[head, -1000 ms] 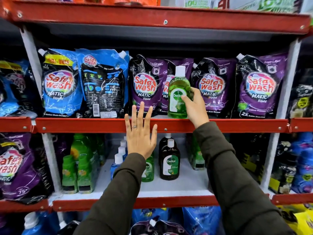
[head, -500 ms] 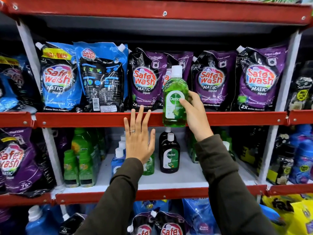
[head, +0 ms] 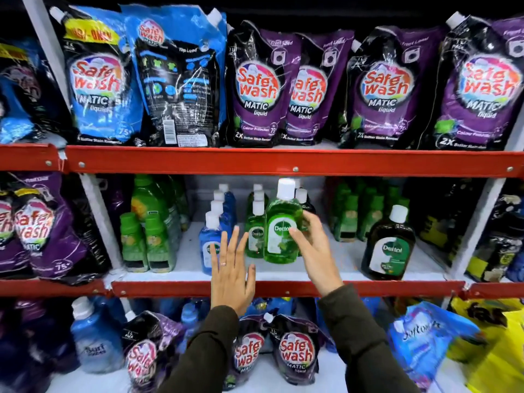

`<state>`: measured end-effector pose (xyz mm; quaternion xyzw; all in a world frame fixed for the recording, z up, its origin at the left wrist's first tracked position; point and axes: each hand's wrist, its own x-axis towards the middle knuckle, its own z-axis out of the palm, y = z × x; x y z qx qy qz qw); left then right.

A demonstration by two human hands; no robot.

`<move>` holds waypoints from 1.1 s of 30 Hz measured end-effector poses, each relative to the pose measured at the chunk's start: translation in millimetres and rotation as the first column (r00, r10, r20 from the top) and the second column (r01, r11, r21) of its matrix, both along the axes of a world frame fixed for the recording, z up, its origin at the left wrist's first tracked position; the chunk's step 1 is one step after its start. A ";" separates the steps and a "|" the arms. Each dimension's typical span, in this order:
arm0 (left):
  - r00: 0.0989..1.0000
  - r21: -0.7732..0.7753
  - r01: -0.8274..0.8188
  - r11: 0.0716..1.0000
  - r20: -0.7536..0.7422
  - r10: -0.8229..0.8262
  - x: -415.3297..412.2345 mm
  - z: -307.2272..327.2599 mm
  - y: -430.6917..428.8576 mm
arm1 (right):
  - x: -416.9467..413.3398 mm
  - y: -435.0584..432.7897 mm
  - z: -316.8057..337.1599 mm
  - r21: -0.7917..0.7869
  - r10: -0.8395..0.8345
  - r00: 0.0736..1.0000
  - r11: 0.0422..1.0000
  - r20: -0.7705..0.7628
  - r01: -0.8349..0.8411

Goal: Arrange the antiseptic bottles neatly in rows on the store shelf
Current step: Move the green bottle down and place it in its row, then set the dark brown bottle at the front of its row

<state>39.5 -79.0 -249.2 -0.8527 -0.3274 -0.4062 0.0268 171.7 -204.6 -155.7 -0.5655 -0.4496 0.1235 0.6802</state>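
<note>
My right hand (head: 314, 248) grips a large green antiseptic bottle (head: 280, 222) with a white cap, upright and low over the white middle shelf (head: 334, 260). It stands at the front of a row of small green bottles (head: 254, 236), with dark bottles (head: 304, 201) behind it. To the left runs a row of blue bottles (head: 211, 239). My left hand (head: 231, 269) is open, fingers spread, in front of the blue and small green rows, touching nothing I can make out. One brown antiseptic bottle (head: 390, 246) stands alone at the right.
Green cleaner bottles (head: 147, 239) fill the shelf's left side and more (head: 365, 211) the back right. Detergent pouches (head: 255, 86) line the shelf above, behind its red rail (head: 283, 163). More pouches (head: 295, 350) lie below. White shelf shows between the green and brown bottles.
My right hand has carried the green bottle down from the upper shelf to the middle shelf. My left hand has dropped from the upper rail to the lower one.
</note>
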 end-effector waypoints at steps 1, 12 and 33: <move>0.999 -0.026 -0.009 1.000 -0.034 0.009 -1.4 -11.6 0.2 | -0.8 5.3 -11.5 -0.022 0.003 1.000 1.000 -0.002 -0.003; 0.977 -0.085 -0.085 0.993 -0.205 0.066 -8.6 -72.3 -3.4 | 6.6 57.9 -80.6 -0.159 -0.007 0.995 0.987 -0.102 -0.010; 0.966 -0.100 -0.095 0.990 -0.248 0.067 -13.7 -65.2 -8.1 | 18.4 62.1 -83.4 -0.149 0.007 1.000 0.989 -0.001 -0.007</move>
